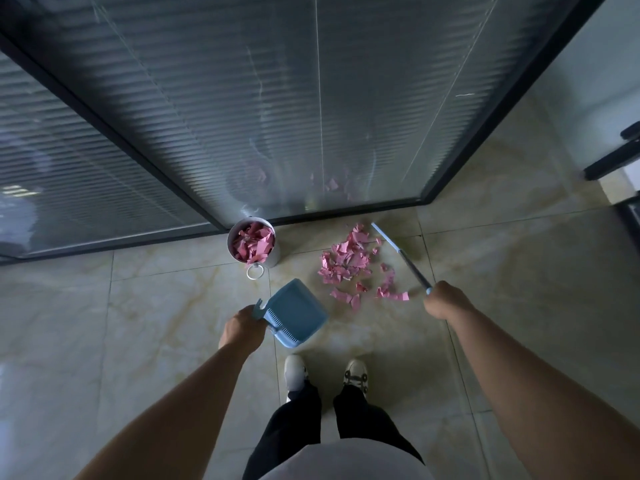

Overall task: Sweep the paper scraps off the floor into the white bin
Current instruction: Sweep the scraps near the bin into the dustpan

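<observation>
Pink paper scraps [349,263] lie in a loose heap on the tiled floor near the glass wall. A white bin [273,255] stands to their left, filled with more pink scraps. My left hand [242,329] grips the handle of a blue dustpan [294,311], held above the floor between the bin and my feet. My right hand [445,301] grips the top of a broom handle [405,259]; the broom's blue head reaches the floor at the far right edge of the heap, by the wall.
A glass partition with blinds [277,116] and a dark frame runs along the floor just behind the bin and scraps. My feet in white shoes [325,374] stand below the dustpan. A dark chair base [613,161] shows at the right.
</observation>
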Demonstrator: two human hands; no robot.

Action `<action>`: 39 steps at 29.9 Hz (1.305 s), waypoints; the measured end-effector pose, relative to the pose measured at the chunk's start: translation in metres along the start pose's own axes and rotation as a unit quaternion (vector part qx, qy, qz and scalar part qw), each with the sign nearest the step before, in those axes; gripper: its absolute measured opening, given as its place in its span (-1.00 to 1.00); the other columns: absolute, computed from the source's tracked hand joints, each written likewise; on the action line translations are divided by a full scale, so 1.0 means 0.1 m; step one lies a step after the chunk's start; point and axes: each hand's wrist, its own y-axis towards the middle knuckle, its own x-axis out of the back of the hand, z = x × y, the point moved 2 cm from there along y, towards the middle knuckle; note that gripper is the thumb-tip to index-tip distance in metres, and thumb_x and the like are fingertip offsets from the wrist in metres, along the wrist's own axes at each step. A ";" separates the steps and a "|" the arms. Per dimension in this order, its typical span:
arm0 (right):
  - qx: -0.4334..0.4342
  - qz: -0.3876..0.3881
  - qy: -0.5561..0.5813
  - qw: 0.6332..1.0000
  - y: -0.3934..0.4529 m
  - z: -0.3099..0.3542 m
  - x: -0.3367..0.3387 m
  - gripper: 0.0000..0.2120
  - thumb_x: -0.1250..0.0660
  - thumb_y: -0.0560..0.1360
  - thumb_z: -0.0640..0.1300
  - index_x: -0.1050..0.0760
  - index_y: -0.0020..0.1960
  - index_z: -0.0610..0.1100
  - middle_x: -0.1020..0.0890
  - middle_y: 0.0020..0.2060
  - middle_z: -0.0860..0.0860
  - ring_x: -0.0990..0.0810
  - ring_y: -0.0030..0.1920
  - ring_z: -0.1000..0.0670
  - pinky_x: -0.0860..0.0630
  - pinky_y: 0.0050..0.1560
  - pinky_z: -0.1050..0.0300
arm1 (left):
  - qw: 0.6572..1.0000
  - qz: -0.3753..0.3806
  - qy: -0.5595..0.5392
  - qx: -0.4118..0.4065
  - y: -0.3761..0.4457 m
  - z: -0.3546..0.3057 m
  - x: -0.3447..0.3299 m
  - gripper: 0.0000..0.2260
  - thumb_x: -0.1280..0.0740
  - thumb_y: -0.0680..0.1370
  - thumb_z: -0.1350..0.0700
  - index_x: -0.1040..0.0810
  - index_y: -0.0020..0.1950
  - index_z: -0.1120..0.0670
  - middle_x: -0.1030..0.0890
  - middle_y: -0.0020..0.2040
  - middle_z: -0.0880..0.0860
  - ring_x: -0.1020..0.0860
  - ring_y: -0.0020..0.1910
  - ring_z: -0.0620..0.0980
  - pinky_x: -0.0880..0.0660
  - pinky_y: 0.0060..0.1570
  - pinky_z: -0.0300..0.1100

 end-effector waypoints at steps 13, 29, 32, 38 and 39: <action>0.051 -0.005 -0.115 0.992 0.02 -0.10 -0.11 -0.60 -0.12 0.53 -0.21 -0.40 0.35 -0.12 -0.59 0.16 -0.13 -0.58 0.13 -0.17 -0.47 -0.05 0.09 | 0.999 0.013 0.042 0.008 0.13 0.07 -0.06 -0.87 -0.24 0.58 0.08 -0.56 0.06 0.02 -0.57 -0.10 0.04 -0.52 -0.15 0.06 -0.41 -0.29 -0.21; 0.018 -0.054 -0.088 0.995 -0.06 -0.12 0.10 -0.66 -0.16 0.56 -0.13 -0.42 0.29 -0.22 -0.58 0.14 -0.20 -0.57 0.13 -0.22 -0.43 -0.06 0.08 | 0.999 0.020 0.021 0.022 0.15 0.12 -0.08 -0.84 -0.25 0.58 0.11 -0.56 0.13 0.05 -0.56 -0.09 0.05 -0.51 -0.13 0.08 -0.38 -0.30 -0.21; 0.024 -0.041 -0.056 0.997 0.04 0.12 0.09 -0.65 -0.18 0.57 -0.13 -0.40 0.30 -0.26 -0.55 0.19 -0.23 -0.55 0.17 -0.23 -0.44 -0.02 0.07 | 0.999 0.023 0.023 0.029 0.12 0.15 -0.07 -0.83 -0.27 0.57 0.11 -0.56 0.13 0.05 -0.60 -0.03 0.08 -0.51 -0.12 0.09 -0.39 -0.25 -0.20; 0.063 0.006 -0.080 0.995 0.09 0.49 -0.17 -0.64 -0.24 0.56 -0.07 -0.42 0.29 -0.24 -0.57 0.17 -0.20 -0.57 0.15 -0.19 -0.42 -0.08 0.14 | 0.999 0.012 0.013 0.044 0.03 0.24 -0.02 -0.84 -0.28 0.56 0.12 -0.55 0.13 0.05 -0.60 -0.02 0.10 -0.48 -0.13 0.09 -0.37 -0.23 -0.20; 0.071 0.000 -0.095 0.993 0.07 0.50 -0.21 -0.66 -0.21 0.57 -0.09 -0.43 0.28 -0.23 -0.58 0.15 -0.19 -0.58 0.13 -0.18 -0.42 -0.09 0.14 | 0.999 0.011 0.015 0.043 0.03 0.26 -0.02 -0.83 -0.28 0.57 0.12 -0.55 0.13 0.05 -0.61 0.00 0.11 -0.48 -0.13 0.08 -0.37 -0.24 -0.20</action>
